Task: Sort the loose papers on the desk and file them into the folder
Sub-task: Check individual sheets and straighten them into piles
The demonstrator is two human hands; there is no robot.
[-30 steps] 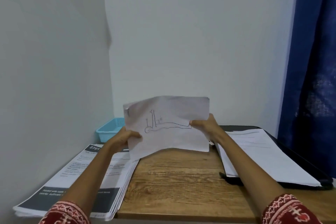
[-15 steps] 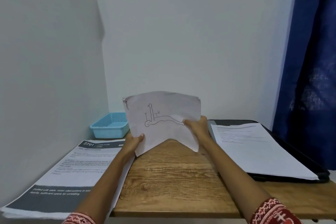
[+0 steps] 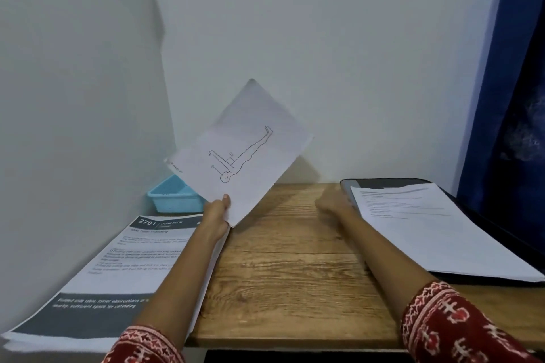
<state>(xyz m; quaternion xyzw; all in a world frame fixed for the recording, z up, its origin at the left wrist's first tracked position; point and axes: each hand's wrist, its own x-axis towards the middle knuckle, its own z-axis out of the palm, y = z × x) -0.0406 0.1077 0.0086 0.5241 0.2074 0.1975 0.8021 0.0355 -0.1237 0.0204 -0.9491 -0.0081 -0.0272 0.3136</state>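
Observation:
My left hand (image 3: 217, 211) pinches the bottom corner of a white sheet (image 3: 244, 153) with a line drawing of a lying figure, holding it tilted up above the desk's back left. My right hand (image 3: 333, 203) reaches across the wooden desk (image 3: 283, 268) to the left edge of the black folder (image 3: 501, 233), its fingers hidden against the papers (image 3: 424, 224) lying in the folder. A stack of printed papers (image 3: 118, 271) with a dark "2701" header lies on the left under my left forearm.
A light blue plastic tray (image 3: 174, 196) sits in the back left corner, partly behind the held sheet. White walls close the left and back. A dark blue curtain (image 3: 513, 97) hangs on the right beyond the folder.
My right hand let go of the sheet and moved right to the folder's edge. My left hand alone now holds the sheet, which has turned and tilted upward.

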